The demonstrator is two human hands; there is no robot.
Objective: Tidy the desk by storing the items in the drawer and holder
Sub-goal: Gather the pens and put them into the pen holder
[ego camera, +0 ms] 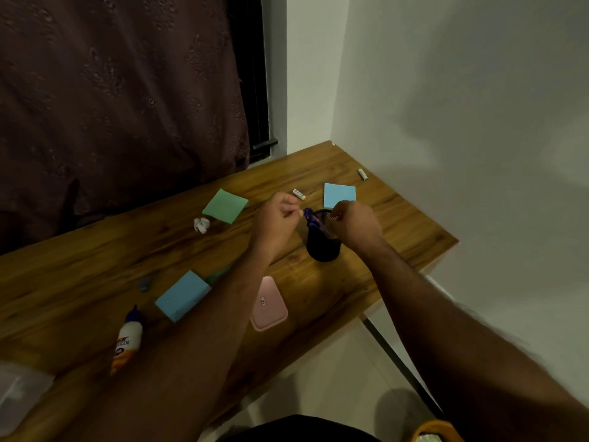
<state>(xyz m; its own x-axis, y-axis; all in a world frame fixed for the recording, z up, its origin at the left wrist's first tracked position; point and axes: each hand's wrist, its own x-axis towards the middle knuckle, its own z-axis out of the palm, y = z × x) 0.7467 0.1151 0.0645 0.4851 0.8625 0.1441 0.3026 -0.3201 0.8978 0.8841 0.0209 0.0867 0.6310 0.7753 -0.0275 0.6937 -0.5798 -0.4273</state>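
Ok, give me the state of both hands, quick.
Left hand: fingers curled, pinching something small and pale; what it is cannot be told.
Right hand: curled at the rim of the black mesh holder; its hold cannot be told.

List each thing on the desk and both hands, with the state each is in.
Pen holder: upright, a purple pen sticking out.
Left hand: fingers curled beside the holder's rim; what it pinches is unclear.
Right hand: curled at the holder's rim.
Glue bottle: lying down, capped.
Pink box: lid closed.
Green notepad: lying flat.
Two blue notepads: lying flat.
Paper ball: crumpled.
Two batteries: lying loose.
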